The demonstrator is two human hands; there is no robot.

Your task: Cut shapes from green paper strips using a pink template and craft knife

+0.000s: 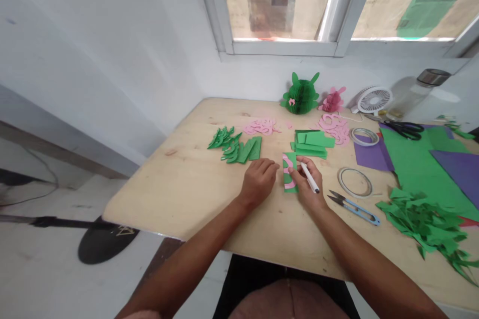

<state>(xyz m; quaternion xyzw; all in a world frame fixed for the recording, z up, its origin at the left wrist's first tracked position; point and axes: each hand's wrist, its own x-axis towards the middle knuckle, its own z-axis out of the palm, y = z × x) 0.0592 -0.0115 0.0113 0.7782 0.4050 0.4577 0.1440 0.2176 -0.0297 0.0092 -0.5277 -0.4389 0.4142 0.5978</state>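
Note:
My right hand (311,182) is closed round a white marker pen (310,177) whose dark end points towards me. Its thumb also rests on an upright green paper strip (291,190) carrying a curved pink paper cutout (287,163). Just left of that strip is my left hand (259,179), fingers curled together; whether anything is inside them is hidden. Beyond it lie folded green paper pieces (247,150) and green curved cutouts (223,137). A stack of green paper strips (311,142) sits behind my right hand.
To the right lie blue-handled thread snips (359,210), tape rolls (355,182), black scissors (404,129) and green scraps (426,219). Pink cutouts (260,126), a green honeycomb paper figure (300,93), a pink one (332,100), a fan (374,99) and a bottle (415,92) stand farther back.

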